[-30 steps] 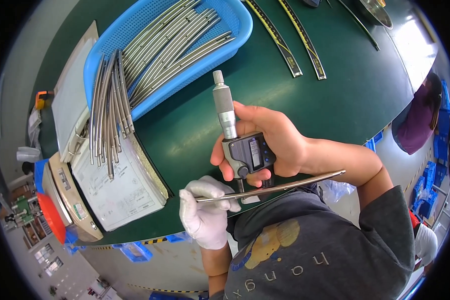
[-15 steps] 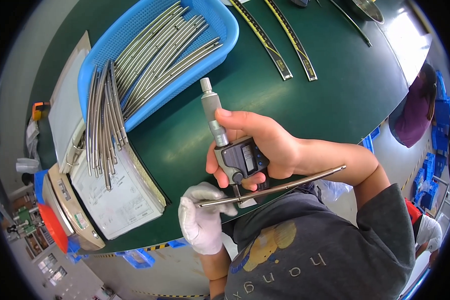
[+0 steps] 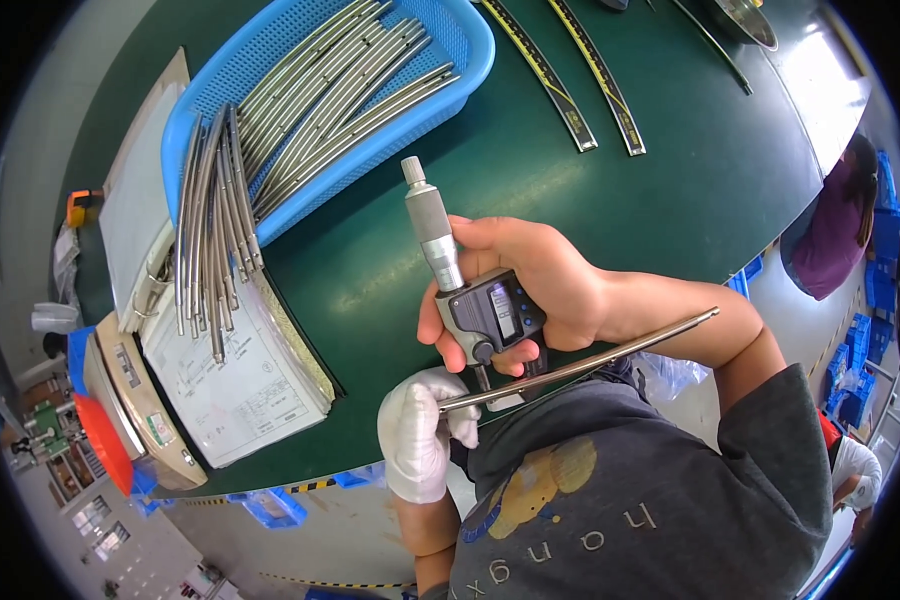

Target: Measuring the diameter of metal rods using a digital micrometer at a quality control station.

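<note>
My left hand [image 3: 416,438], in a white glove, pinches one end of a slim metal rod [image 3: 610,357]. From there the rod slants up to the right, passing in front of my right forearm. Bare, my right hand [image 3: 540,275] is wrapped round a digital micrometer [image 3: 492,310] with a grey body, small display and silver thimble pointing up. The rod crosses at the micrometer's lower end, by its measuring gap; whether the faces touch it I cannot tell.
A blue plastic basket [image 3: 370,165] holds several metal rods [image 3: 320,95]; more rods [image 3: 210,230] lean over its left end above printed drawings [image 3: 240,390]. A beige weighing scale [image 3: 145,410] stands left. Two black-and-yellow strips [image 3: 600,80] lie on the green table [image 3: 670,200]. A person in purple [image 3: 832,235] is at right.
My left hand has shifted right, and the rod has slid right and slightly up through the micrometer's end. My right thumb has eased away from the thimble's front.
</note>
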Available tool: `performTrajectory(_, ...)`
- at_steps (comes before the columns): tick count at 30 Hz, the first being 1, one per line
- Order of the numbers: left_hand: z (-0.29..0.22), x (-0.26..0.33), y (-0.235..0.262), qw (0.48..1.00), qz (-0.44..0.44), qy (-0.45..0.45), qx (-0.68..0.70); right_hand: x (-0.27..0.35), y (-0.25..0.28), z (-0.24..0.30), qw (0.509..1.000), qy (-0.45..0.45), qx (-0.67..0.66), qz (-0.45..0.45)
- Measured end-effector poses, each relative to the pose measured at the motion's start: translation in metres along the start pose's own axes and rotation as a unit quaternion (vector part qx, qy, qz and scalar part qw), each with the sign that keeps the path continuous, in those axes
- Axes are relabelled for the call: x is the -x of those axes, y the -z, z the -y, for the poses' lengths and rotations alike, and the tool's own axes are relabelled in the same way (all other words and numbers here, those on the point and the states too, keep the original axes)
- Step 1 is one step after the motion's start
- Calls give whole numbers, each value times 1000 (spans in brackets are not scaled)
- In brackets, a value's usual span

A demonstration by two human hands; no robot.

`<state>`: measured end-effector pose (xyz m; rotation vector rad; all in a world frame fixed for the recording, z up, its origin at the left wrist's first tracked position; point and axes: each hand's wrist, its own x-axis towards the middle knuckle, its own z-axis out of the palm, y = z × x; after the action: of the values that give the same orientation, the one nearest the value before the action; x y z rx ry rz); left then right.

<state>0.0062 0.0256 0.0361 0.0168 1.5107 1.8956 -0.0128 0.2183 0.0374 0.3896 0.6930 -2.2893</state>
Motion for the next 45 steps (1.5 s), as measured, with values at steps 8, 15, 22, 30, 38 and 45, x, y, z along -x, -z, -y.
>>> performTrajectory(8, -2, -1, 0, 1000, 4, 0, -16, 1, -3, 0, 998, 19, 53, -8)
performTrajectory(15, -13, 1, -22, 644, -108, -404, -641, 2, -2, 1, 994, 62, 69, -56)
performTrajectory(22, -4, -28, -49, 614, 44, -389, -685, -1, 1, 4, 992, 90, 54, -71)
performTrajectory(30, -14, -30, -57, 599, -17, -449, -663, 1, 0, 14, 991, 94, 29, -88)
performTrajectory(38, -34, -20, -13, 923, -157, -308, -169, 6, 16, 23, 984, 149, 11, -93)
performTrajectory(45, -8, -11, -4, 943, -117, -227, 214, 0, 9, 8, 993, 110, 16, -28)
